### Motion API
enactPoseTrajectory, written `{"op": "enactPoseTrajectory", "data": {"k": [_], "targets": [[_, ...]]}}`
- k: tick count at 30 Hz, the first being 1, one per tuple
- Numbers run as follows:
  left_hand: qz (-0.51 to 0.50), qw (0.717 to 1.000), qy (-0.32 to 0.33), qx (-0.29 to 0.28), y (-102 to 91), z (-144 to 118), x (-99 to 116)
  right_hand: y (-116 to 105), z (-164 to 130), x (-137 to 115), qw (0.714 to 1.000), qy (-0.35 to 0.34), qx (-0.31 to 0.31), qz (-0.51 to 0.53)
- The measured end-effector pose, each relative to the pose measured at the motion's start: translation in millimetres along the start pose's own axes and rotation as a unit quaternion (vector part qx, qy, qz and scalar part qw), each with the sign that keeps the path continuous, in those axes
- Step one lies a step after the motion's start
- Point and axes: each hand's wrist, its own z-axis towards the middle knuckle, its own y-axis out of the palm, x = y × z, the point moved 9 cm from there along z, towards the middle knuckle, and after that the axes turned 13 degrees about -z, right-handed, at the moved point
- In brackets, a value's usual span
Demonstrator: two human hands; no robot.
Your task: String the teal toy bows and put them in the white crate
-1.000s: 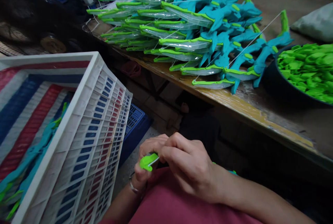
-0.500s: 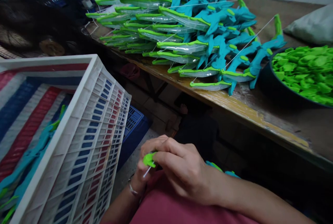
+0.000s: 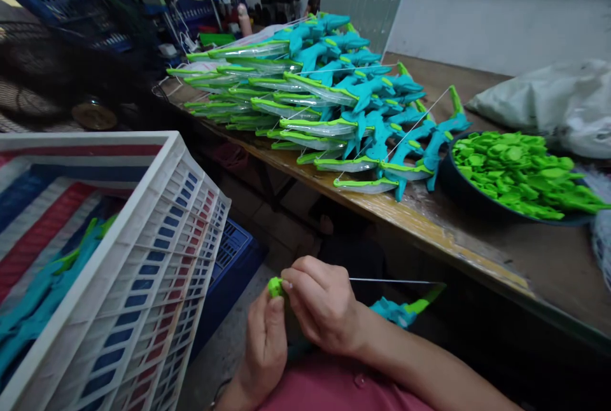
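A toy bow (image 3: 394, 311) with teal and bright green parts lies across my lap, its middle hidden behind my right hand and forearm. My left hand (image 3: 263, 341) is closed around the bow's green tip, thumb against its side. Close beside that tip, my right hand (image 3: 322, 303) pinches a thin white string (image 3: 394, 280). From behind the right hand the string runs taut to the bow's other green end at the right. The string's very end is hidden by my fingers.
Many similar toy bows (image 3: 315, 126) are piled on the wooden table (image 3: 458, 252). A dark basin (image 3: 446, 172) of green plastic parts (image 3: 515, 172) stands to their right, near a pale sack (image 3: 525, 99). On the left, a white crate (image 3: 157, 271) with a striped liner holds more bows; a blue crate (image 3: 229, 277) sits beyond.
My view has shifted upward and right. My hands have turned the green tip upward and my left thumb now shows. The stretched string and the bow's far end have come into sight.
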Motion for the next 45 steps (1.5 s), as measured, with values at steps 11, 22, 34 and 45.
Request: {"op": "enactPoseTrajectory", "data": {"k": [11, 22, 34, 45], "targets": [[-0.075, 0.992, -0.016, -0.095, 20.0, 34.7, 32.7, -46.1, 23.9, 31.7, 0.993, 0.063, 0.067, 0.073], [-0.102, 0.992, -0.008, -0.081, 17.8, 41.8, 31.3, -11.6, 9.0, 27.2, 0.982, 0.067, -0.027, 0.176], [-0.215, 0.968, -0.038, -0.122, 28.2, 44.3, 34.0, 29.8, -4.4, 52.9, 0.876, 0.241, -0.086, 0.408], [-0.243, 0.957, -0.106, -0.121, 28.0, 49.0, 27.5, 16.8, 2.4, 39.8, 0.976, 0.039, -0.027, 0.214]]}}
